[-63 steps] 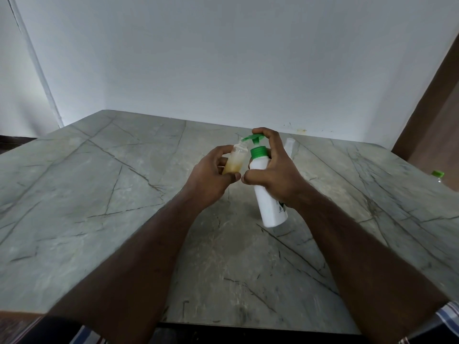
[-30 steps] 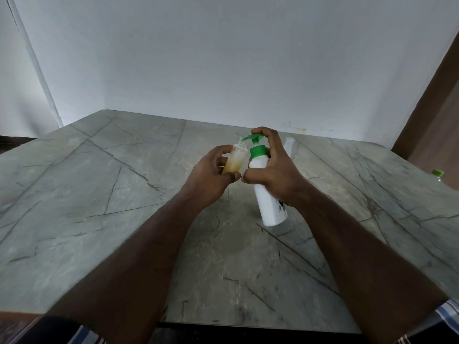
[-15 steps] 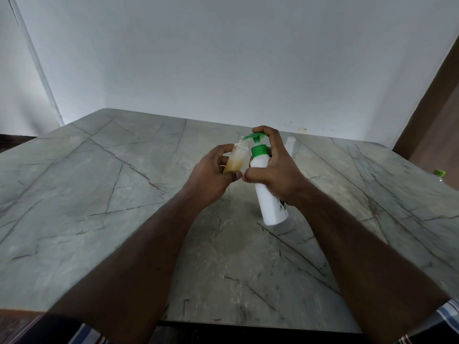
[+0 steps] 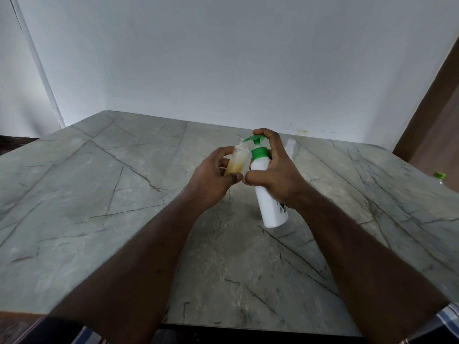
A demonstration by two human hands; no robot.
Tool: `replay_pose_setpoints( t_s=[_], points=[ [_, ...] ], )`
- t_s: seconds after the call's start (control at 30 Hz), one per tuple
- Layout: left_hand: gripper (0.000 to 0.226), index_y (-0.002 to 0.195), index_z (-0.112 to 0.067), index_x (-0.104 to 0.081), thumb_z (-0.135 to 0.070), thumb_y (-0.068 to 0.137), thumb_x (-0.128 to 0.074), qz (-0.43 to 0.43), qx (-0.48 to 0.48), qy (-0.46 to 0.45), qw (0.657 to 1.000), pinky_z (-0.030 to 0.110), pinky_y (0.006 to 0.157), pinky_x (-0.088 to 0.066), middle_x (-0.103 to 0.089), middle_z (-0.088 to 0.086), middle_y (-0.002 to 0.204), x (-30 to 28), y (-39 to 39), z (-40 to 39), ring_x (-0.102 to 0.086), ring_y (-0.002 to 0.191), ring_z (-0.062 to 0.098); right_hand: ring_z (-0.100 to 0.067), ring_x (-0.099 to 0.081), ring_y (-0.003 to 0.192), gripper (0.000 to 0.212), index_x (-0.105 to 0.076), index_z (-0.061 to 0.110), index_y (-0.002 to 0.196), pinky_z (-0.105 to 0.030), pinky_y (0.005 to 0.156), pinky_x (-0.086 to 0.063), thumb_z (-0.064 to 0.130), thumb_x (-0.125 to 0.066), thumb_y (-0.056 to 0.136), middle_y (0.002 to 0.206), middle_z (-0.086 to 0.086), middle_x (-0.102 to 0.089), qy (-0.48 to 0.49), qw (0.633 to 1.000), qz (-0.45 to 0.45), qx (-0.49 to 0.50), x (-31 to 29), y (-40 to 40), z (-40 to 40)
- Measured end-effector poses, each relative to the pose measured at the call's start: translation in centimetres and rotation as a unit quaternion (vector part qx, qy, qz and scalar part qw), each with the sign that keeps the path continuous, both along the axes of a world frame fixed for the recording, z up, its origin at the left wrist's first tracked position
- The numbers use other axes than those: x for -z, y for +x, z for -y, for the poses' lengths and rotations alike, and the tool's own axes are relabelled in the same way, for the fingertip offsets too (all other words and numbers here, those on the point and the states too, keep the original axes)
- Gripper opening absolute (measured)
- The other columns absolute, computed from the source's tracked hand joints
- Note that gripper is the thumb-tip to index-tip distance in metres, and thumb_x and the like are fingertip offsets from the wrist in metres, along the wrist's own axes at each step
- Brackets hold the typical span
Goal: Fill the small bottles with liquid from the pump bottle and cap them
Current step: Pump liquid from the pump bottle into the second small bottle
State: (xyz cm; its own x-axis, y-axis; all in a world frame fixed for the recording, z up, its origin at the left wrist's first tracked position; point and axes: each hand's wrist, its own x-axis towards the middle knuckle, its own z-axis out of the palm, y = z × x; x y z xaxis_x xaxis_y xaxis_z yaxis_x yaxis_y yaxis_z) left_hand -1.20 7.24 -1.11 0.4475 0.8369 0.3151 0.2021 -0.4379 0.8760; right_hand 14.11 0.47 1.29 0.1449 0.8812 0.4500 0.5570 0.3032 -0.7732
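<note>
Head view only. Pump bottle (image 4: 269,194), white with a green collar and green pump head (image 4: 254,139), serves as the landmark: it is held tilted above the grey marble table (image 4: 99,194), its base lifted off the surface. Right hand (image 4: 275,175) wraps the bottle's upper body, with a finger curled over the pump head. Just left of the pump bottle, touching the spout's tip or very nearly, the left hand (image 4: 211,180) grips a small clear bottle (image 4: 237,161), uncapped, mouth up under the spout. Yellowish liquid fills roughly its lower half.

Compared with the views from the last two seconds, little has moved: both hands keep the same grips and the two bottles stay mouth to spout. The pump head sits slightly differently, which suggests pumping strokes, and the liquid level looks about the same or barely higher. By my reading, filling of this bottle is midway, with several more strokes needed before capping.

Behind the pump bottle, partly hidden by the right hand, stands another small clear bottle (image 4: 290,148); whether it is filled cannot be told. Far right of the pump bottle, a green-capped object (image 4: 439,175) shows at the table's edge.
</note>
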Motion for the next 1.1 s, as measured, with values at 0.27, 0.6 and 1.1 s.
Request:
replay_pose_setpoints(
  t_s=[0.27, 0.6, 1.1],
  points=[
    [0.061, 0.138, -0.028, -0.052, -0.014, 0.086, -0.079, -0.006, 0.011, 0.004, 1.000, 0.046, 0.095, -0.058, -0.068, -0.003, 0.120, 0.18, -0.01, -0.07, -0.067, 0.107, 0.018, -0.012, -0.063, 0.084, 0.086, -0.035, 0.034, 0.129, -0.013, 0.060, -0.052, 0.009, -0.081, 0.061, 0.110, 0.018, -0.052, 0.001, 1.000, -0.001, 0.009, 0.05, 0.24, -0.07],
    [0.062, 0.140, -0.026, -0.052, -0.015, 0.085, -0.080, -0.003, 0.007, 0.004, 1.000, 0.045, 0.094, -0.058, -0.069, -0.004, 0.117, 0.20, -0.04, -0.15, -0.068, 0.105, 0.016, -0.015, -0.063, 0.085, 0.087, -0.035, 0.032, 0.130, -0.019, 0.063, -0.052, 0.009, -0.082, 0.061, 0.111, 0.013, -0.053, -0.002, 1.000, 0.002, 0.009, -0.03, 0.16, -0.04],
    [0.063, 0.142, -0.025, -0.050, -0.014, 0.086, -0.078, -0.005, 0.004, 0.002, 1.000, 0.045, 0.096, -0.057, -0.067, -0.001, 0.123, 0.01, 0.04, -0.03, -0.066, 0.109, 0.019, -0.013, -0.062, 0.086, 0.089, -0.033, 0.033, 0.133, -0.014, 0.062, -0.051, 0.002, -0.082, 0.065, 0.112, 0.020, -0.049, 0.000, 1.000, 0.010, 0.015, 0.07, 0.22, -0.29]
  ],
)
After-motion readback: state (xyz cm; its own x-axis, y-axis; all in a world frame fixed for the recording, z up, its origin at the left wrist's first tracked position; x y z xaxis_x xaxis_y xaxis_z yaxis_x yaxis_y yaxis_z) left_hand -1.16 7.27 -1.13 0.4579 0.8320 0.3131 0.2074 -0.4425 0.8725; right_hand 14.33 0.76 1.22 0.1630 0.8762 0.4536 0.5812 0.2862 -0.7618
